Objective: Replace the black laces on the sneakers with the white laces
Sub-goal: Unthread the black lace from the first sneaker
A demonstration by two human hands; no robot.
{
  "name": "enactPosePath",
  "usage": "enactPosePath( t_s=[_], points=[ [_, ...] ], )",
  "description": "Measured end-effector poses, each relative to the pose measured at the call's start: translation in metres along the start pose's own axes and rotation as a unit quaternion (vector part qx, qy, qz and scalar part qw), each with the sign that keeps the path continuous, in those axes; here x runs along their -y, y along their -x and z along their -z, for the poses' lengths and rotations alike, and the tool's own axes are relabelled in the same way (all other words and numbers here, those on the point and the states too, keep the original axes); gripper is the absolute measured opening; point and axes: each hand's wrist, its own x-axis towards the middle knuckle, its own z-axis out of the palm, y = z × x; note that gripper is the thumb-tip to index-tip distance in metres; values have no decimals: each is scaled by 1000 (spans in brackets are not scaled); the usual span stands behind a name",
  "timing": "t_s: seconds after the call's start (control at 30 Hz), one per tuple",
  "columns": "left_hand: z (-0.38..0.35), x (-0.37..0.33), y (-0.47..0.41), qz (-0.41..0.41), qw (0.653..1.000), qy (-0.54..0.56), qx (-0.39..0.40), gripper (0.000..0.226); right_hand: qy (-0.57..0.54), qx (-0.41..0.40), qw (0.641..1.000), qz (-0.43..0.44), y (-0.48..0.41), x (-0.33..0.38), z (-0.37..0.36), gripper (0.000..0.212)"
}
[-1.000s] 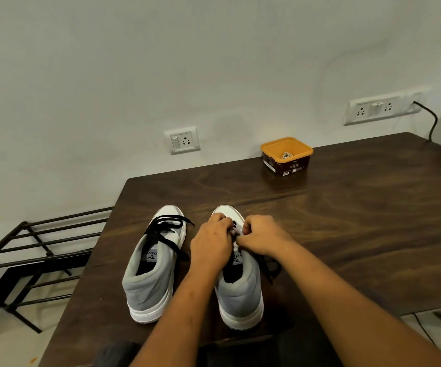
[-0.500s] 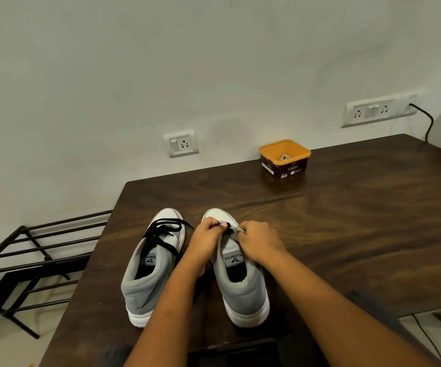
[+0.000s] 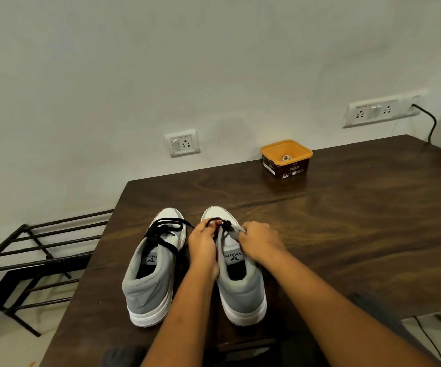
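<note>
At the fingertips of the left hand [image 3: 203, 241] the black lace [image 3: 224, 224] is pinched; the right hand [image 3: 259, 241] grips the sneaker [image 3: 240, 290] by its grey eyelet flap. Best to ease each crossing loose in turn, with the shoe held steady. Just beyond the left hand, the second sneaker [image 3: 150, 284] is laced in black.

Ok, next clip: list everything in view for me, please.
sneakers: 2, grey and white, side by side near table's front edge
laces: 2, black, one on each sneaker
tub: 1, orange-rimmed, far side of table
table: 1, dark wood
sockets: 2, white, on wall
cable: 1, black, at right socket
rack: 1, black metal, left of table
left hand: pinches lace of right-side sneaker
right hand: grips same sneaker's front
</note>
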Motion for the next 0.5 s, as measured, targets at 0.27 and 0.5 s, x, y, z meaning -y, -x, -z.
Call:
enactPosePath(
  t_s=[0.27,0.5],
  points=[
    [6,-2,-6,49,967,243,-63,31,6,2,1000,-10,4,2,-1,30],
    [8,-18,-5,-162,845,-498,104,17,15,-11,1000,-10,7,4,1,26]
  ],
)
